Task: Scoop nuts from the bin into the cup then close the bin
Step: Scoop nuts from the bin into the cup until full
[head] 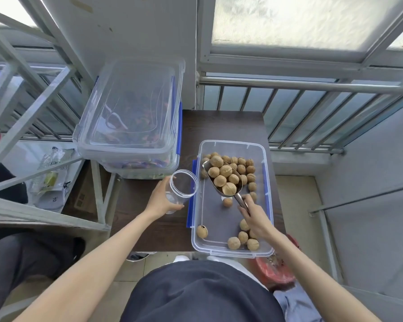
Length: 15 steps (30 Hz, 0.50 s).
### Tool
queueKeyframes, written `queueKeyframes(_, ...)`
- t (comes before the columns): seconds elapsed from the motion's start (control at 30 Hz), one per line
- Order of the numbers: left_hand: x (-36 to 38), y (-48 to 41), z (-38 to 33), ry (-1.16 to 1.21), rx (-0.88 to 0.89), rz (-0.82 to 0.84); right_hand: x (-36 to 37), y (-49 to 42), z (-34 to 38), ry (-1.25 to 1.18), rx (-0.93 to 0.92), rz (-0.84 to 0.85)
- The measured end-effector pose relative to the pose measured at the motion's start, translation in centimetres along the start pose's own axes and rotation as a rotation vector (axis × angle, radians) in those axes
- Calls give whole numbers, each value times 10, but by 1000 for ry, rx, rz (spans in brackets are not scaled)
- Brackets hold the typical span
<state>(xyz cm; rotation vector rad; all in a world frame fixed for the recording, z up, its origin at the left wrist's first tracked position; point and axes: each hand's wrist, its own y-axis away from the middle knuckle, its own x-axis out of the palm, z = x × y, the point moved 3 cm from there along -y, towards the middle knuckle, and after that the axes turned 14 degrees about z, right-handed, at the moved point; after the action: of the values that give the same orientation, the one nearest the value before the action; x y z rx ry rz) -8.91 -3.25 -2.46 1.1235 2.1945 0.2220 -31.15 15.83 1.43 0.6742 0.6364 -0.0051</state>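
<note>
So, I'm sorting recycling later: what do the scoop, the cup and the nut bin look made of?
Scoop: apparently polished metal, silvery with bright glints. Cup: clear, probably plastic, see-through wall. Nut bin: clear glossy plastic with blue clips.

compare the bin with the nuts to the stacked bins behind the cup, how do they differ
The nut bin lies open, with no lid on it; the stacked bins have a clear lid on top. The nut bin holds loose walnuts and a metal scoop gripped by the right hand; the stacked bins hold blurred colourful contents. The nut bin sits alone, nearer the person. Both are clear plastic with blue latches.
</note>
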Motion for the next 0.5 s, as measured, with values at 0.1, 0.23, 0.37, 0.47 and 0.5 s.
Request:
queueKeyframes(0.1,0,-2,-4,-24,0,0,-21,21,5,94,-55,54)
queueKeyframes(0.23,1,-2,-12,-46,24,-1,-45,38,24,314,-82,159)
queueKeyframes(0.37,0,0,-25,-111,80,-9,-58,41,57,525,-57,251)
queueKeyframes(0.47,-2,4,-32,-196,108,6,-66,43,89,681,-67,238)
queueKeyframes(0.5,-3,6,-33,-204,123,5,-68,43,98,736,-67,226)
